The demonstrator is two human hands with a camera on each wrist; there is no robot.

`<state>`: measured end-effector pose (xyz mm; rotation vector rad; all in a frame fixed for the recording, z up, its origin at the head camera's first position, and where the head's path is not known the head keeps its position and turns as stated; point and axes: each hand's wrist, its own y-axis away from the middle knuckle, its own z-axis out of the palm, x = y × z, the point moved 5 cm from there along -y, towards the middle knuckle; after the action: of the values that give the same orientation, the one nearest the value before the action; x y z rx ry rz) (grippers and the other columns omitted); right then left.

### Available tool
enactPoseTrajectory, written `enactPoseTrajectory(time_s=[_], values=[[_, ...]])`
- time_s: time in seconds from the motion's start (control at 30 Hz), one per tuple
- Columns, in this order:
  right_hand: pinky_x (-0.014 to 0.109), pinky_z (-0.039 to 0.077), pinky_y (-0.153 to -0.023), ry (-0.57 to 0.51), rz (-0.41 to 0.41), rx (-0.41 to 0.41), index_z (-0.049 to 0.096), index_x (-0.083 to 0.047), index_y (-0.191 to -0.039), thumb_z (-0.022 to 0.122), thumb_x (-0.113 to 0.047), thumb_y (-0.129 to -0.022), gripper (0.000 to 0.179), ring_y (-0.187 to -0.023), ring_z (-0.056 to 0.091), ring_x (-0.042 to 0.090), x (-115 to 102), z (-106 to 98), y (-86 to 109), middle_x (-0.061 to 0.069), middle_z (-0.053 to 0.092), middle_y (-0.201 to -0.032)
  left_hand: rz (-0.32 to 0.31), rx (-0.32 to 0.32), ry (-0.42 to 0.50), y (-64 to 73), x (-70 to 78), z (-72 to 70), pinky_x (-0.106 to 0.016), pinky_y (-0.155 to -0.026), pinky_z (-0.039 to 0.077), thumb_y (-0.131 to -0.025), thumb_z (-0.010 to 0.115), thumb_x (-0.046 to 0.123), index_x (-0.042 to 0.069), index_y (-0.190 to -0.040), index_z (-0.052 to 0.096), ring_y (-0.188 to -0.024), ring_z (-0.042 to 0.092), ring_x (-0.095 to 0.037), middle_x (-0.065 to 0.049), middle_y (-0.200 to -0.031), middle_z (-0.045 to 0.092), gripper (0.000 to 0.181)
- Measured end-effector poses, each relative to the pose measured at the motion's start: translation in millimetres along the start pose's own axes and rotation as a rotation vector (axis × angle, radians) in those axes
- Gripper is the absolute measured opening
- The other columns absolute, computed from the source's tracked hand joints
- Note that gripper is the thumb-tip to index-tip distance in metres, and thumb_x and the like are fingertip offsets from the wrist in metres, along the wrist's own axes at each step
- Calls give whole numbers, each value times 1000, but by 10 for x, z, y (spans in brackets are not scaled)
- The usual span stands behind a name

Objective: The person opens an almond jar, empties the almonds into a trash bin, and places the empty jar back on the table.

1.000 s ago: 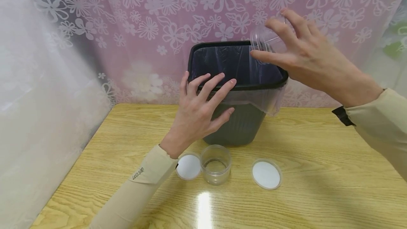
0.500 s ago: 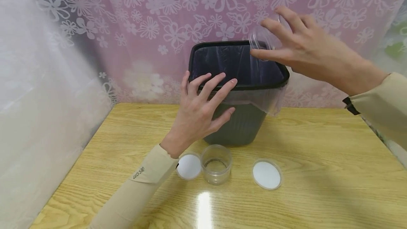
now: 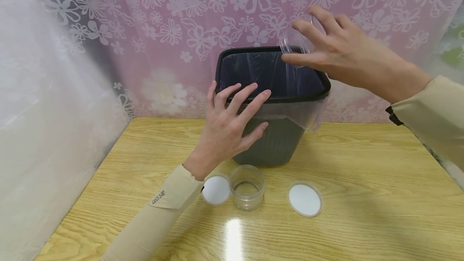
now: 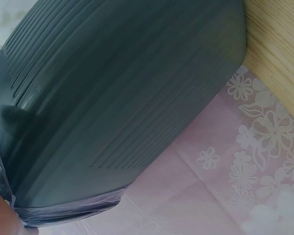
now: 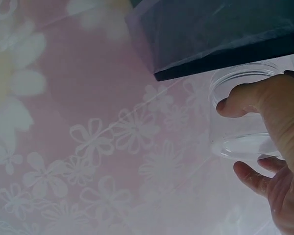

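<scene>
My right hand (image 3: 348,49) grips a clear plastic jar (image 3: 288,42), tilted so its mouth points down over the trash can's back right rim. In the right wrist view, the see-through jar (image 5: 235,127) sits between thumb and fingers, close by the can's rim. A dark trash can (image 3: 272,140) stands upright, lined with a thin plastic bag (image 3: 312,112) folded over its edge. My left hand (image 3: 226,128) rests on the can's front left rim with spread fingers, thumb along the outer wall. The left wrist view shows the can's ribbed side (image 4: 117,98).
Before the can, on the wooden table (image 3: 362,220), stands a second clear jar (image 3: 247,190) with its mouth up. A white round lid (image 3: 216,189) lies left of it, another white lid (image 3: 305,199) to its right. A flowered pink curtain (image 3: 163,51) hangs behind.
My right hand has shifted slightly left with the jar, which has turned a bit further mouth-down over the can. The left hand has stayed on the rim.
</scene>
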<state>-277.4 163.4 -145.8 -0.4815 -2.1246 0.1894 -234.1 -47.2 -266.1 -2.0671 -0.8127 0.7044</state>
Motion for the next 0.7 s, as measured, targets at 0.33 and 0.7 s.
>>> enactPoseTrajectory(time_s=[0.33,0.7], values=[[61,53,-87,-47,-51,39,55,-27,-143,90,13,-60,98,-137,39,53,-131,-85,-88,28,41,-148,2,10,0,-6,-7,-19,-69,-122,16,-99,60,50,27,-151,50,-136,45,-34,-5,-151,51,59],[62,55,-85,-18,52,-15,55,-24,-141,91,7,-64,90,-135,41,54,19,61,39,28,38,-147,5,-3,-8,2,8,-8,-70,-121,19,-98,60,51,27,-152,49,-137,45,-34,-5,-152,50,59]])
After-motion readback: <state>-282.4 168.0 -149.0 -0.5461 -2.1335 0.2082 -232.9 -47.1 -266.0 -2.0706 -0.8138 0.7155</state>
